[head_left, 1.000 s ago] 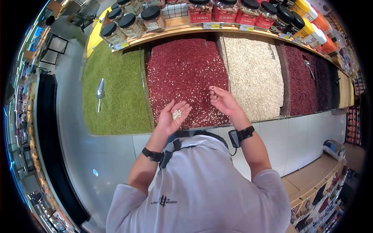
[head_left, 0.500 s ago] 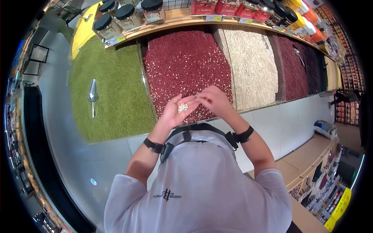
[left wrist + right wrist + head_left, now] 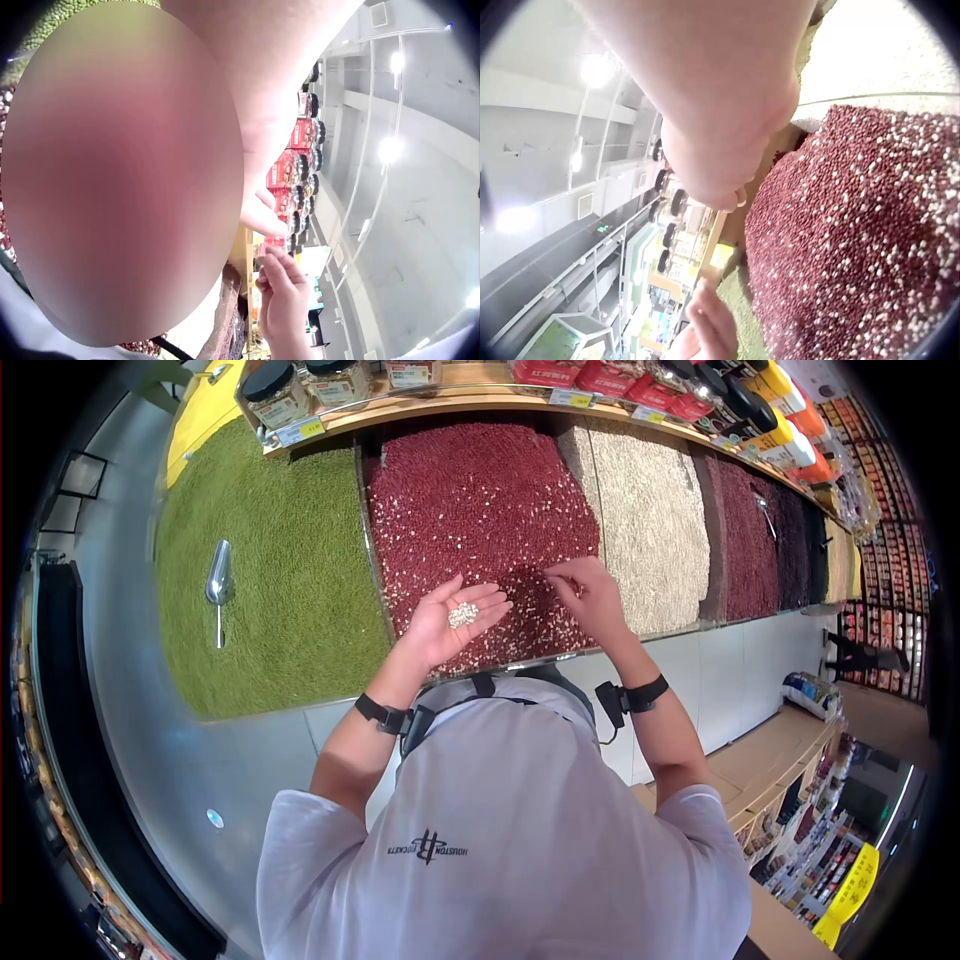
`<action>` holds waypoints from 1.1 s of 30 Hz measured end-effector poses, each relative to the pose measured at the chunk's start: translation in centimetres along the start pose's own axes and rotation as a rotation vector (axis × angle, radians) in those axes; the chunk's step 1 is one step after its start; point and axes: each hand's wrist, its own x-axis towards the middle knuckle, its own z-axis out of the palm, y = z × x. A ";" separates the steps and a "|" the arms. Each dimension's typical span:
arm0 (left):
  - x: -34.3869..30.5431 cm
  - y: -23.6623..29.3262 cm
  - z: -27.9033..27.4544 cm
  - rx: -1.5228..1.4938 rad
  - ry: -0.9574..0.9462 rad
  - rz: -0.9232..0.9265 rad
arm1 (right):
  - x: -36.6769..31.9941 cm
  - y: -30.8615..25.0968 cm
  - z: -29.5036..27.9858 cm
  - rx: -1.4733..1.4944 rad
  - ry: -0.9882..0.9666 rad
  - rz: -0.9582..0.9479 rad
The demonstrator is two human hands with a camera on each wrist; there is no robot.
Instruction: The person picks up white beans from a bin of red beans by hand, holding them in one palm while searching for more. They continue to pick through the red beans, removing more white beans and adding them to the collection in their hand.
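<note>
My left hand (image 3: 438,624) is held palm up with fingers extended, a small heap of white grains (image 3: 462,615) in its palm. Beneath both hands lies a bin of small red beans (image 3: 480,490), with white grains scattered among them. My right hand (image 3: 594,602) is over the right side of this bin, index finger and thumb pointing left toward the left fingertips, other fingers bent. The left wrist view shows its thumb and index finger (image 3: 271,259) close together; I cannot tell whether they pinch a grain. A blurred oval hides much of that view.
Green beans (image 3: 290,560) fill the bin at left, with a metal scoop (image 3: 218,575) lying on them. White grain fills the bin (image 3: 655,520) at right, then dark red beans (image 3: 745,540) with another scoop. A wooden shelf (image 3: 400,402) of jars runs behind.
My right hand moved left to the left fingertips, then drew back right over the red beans. The left palm stays upturned with its white grains. The head view has shifted.
</note>
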 end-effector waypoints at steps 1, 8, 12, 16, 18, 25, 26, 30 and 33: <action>0.0 0.0 0.4 0.003 -0.002 0.017 | 0.0 1.4 -0.2 0.004 -0.008 -0.012; 1.7 -2.0 0.2 -0.033 0.054 0.188 | -0.2 10.6 -0.6 -0.083 -0.106 0.173; 2.4 -3.5 0.3 -0.072 0.144 0.317 | 0.5 13.4 -0.4 -0.160 -0.172 0.029; 1.8 -3.5 0.3 -0.072 0.181 0.338 | 1.6 14.5 0.8 -0.231 -0.258 -0.021; 1.2 -3.2 0.1 -0.083 0.206 0.335 | 1.7 14.6 1.1 -0.267 -0.282 -0.013; 0.4 -3.8 -1.1 -0.081 0.143 0.321 | 1.4 14.1 1.7 -0.403 -0.400 0.061; 0.4 -4.0 -1.2 -0.085 0.141 0.326 | 1.3 14.2 1.9 -0.406 -0.403 0.055; 0.4 -4.6 -1.0 -0.069 0.145 0.351 | 1.1 14.7 2.8 -0.409 -0.371 0.040; 0.4 -5.0 -0.9 -0.066 0.157 0.365 | 1.1 14.8 2.7 -0.378 -0.368 0.058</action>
